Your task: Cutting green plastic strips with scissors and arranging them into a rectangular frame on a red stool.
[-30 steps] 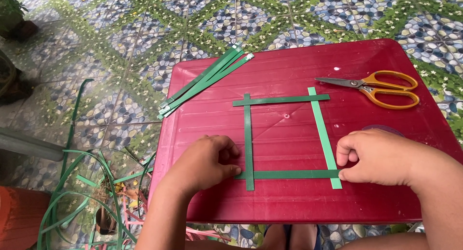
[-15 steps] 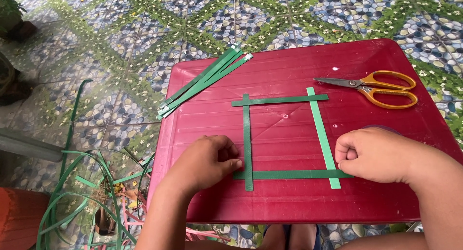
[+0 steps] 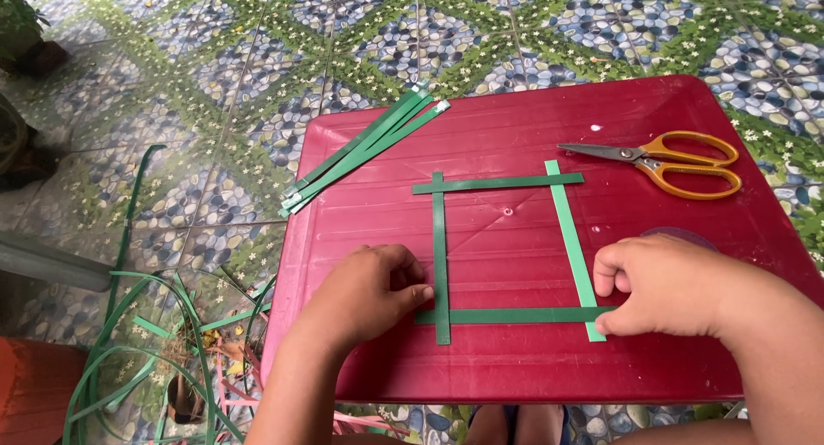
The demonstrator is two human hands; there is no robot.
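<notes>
Several green plastic strips (image 3: 506,249) lie crossed into a square frame on a dark red table (image 3: 532,136). My left hand (image 3: 365,292) rests at the frame's lower left corner, fingertips pressing where the left upright strip (image 3: 440,239) crosses the bottom strip (image 3: 515,315). At the lower right corner, my right hand (image 3: 665,284) pinches the bottom strip's end against the right upright strip (image 3: 570,239). The top strip (image 3: 498,184) lies untouched.
A bundle of spare green strips (image 3: 365,149) lies diagonally at the table's far left corner. Orange-handled scissors (image 3: 665,162) sit at the far right. Loose green strapping (image 3: 129,351) curls on the patterned tile floor to the left, near an orange object (image 3: 34,393).
Both hands stay at the lower corners with only slight finger shifts. The strips keep their square arrangement.
</notes>
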